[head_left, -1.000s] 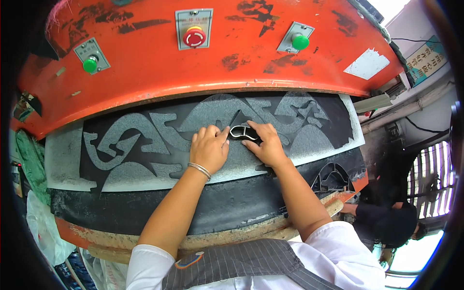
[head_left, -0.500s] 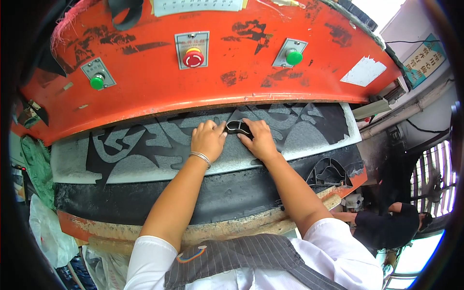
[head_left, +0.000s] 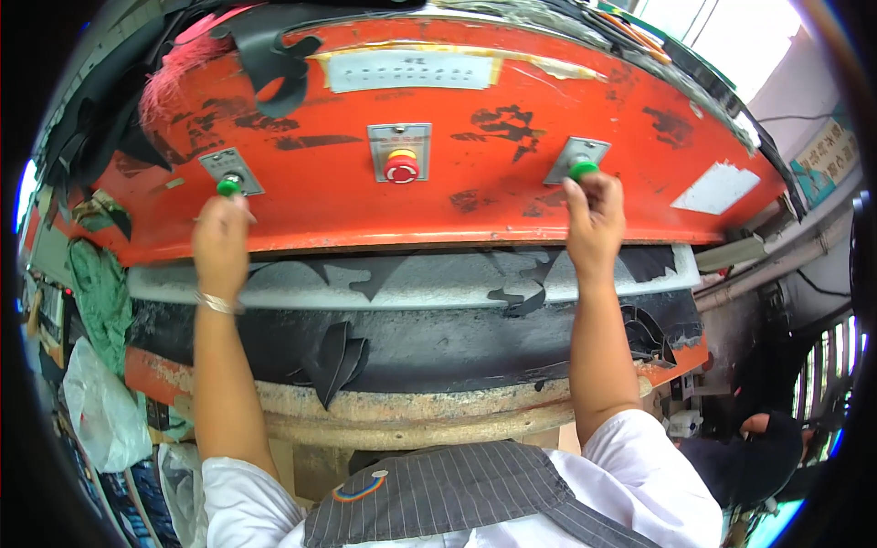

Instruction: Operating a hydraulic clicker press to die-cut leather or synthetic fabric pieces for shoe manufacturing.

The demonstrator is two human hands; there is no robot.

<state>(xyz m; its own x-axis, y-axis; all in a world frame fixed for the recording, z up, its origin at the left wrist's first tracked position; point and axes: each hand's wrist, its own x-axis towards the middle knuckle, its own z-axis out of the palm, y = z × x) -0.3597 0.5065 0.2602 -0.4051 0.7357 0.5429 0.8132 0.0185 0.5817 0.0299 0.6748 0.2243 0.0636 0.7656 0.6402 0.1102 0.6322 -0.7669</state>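
Both my arms reach up to the red machine front [head_left: 311, 205]. My right hand [head_left: 596, 224] is at the right green push button [head_left: 583, 171], its fingers curled around the lower edge. My left hand [head_left: 222, 247], smeared by motion and wearing bangles on the wrist, is just below the left green push button [head_left: 229, 185]; whether it touches is unclear. Under the red front lies a pale cutting board [head_left: 438, 290] bearing a cut-up dark sheet [head_left: 375, 274]. Several dark cut pieces [head_left: 336, 361] rest on the black front ledge [head_left: 438, 342]. The metal cutting die is hidden.
A red emergency stop button [head_left: 401, 167] sits between the green ones. An open-frame cutting die [head_left: 647, 333] lies at the ledge's right end. Black scraps [head_left: 274, 68] hang over the machine's top. Plastic bags [head_left: 105, 406] are at left; another person [head_left: 749, 457] is at right.
My hands have left the small metal die on the sheet and moved apart and up to the green buttons. The red front now covers more of the board. Dark pieces appear on the ledge.
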